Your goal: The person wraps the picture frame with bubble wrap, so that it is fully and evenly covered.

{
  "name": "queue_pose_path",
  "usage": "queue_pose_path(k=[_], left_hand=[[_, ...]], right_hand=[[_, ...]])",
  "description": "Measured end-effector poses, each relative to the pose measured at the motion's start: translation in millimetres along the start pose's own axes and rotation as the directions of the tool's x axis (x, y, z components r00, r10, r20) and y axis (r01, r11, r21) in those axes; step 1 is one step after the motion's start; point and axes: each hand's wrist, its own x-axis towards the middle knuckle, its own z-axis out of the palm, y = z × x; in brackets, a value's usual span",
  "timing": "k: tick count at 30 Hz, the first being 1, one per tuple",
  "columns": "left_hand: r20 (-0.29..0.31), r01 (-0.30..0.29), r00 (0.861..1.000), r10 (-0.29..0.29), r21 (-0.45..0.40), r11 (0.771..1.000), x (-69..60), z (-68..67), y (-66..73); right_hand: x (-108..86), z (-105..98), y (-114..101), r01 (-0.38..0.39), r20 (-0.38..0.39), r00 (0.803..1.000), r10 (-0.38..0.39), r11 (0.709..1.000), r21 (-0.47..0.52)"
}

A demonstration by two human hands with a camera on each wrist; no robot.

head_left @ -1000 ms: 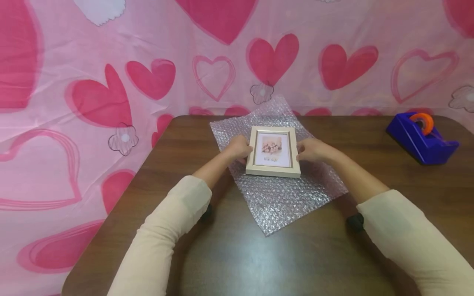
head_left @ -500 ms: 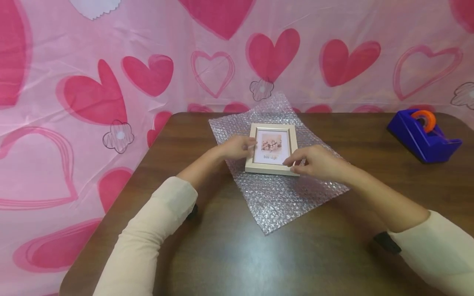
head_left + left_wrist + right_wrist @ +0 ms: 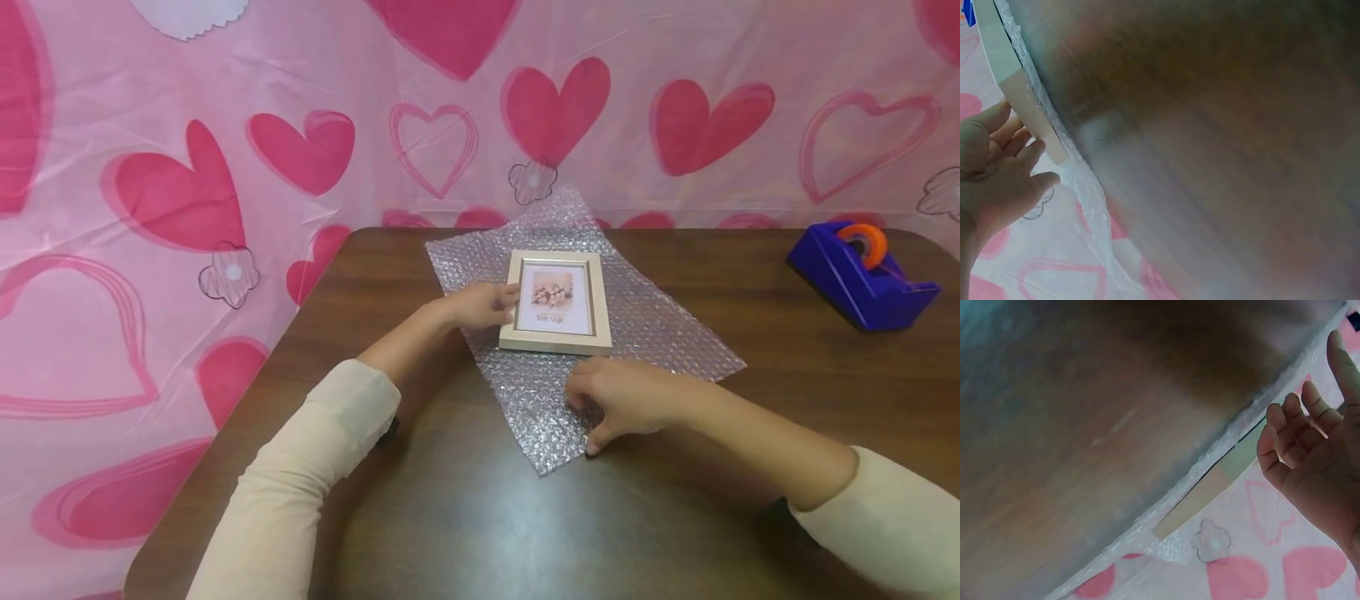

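Note:
A cream picture frame with a flower print lies face up on a sheet of bubble wrap. At its left side is my left hand, fingertips by the frame's edge. In the left wrist view the left hand has loosely bent, spread fingers beside the frame. Over the wrap's front part, below the frame, hovers my right hand, thumb apart from its fingers. The right wrist view shows the right hand gripping nothing, its fingers relaxed near the wrap's edge.
A blue tape dispenser with an orange tape roll stands at the right back of the brown wooden table. Behind the table hangs a pink cloth with hearts. The wrap's far corner reaches up by the cloth.
Both hands gripped the frame's sides a second ago. The right hand has let go and moved down toward the wrap's front corner. The left hand has loosened but stays at the frame's left side.

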Motion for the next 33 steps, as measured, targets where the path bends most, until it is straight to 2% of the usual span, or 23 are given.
queue_pose_path(k=[6, 13, 22, 26, 33], left_hand=[[-0.003, -0.002, 1.000, 0.002, 0.005, 1.000, -0.6, 0.4, 0.2], [-0.004, 0.017, 1.000, -0.017, 0.001, 1.000, -1.0, 2.3, -1.0], [-0.002, 0.015, 1.000, -0.015, 0.023, 1.000, -1.7, 2.7, -1.3], [-0.001, 0.018, 1.000, -0.018, 0.020, 1.000, -2.2, 1.6, -0.7], [-0.002, 0.006, 1.000, -0.006, 0.006, 1.000, -2.3, -0.7, 1.9]], right_hand=[[0.4, 4, -5, 0.038, 0.020, 0.999, -0.037, 0.997, -0.061], [-1.3, 7, -2, 0.111, 0.001, 0.994, -0.111, 0.993, -0.035], [-2.7, 4, -2, 0.229, -0.030, 0.973, -0.228, 0.973, 0.038], [-3.4, -7, -3, 0.234, -0.051, 0.972, -0.231, 0.970, 0.066], [-7.3, -36, -5, 0.175, -0.047, 0.984, -0.173, 0.984, 0.039]])
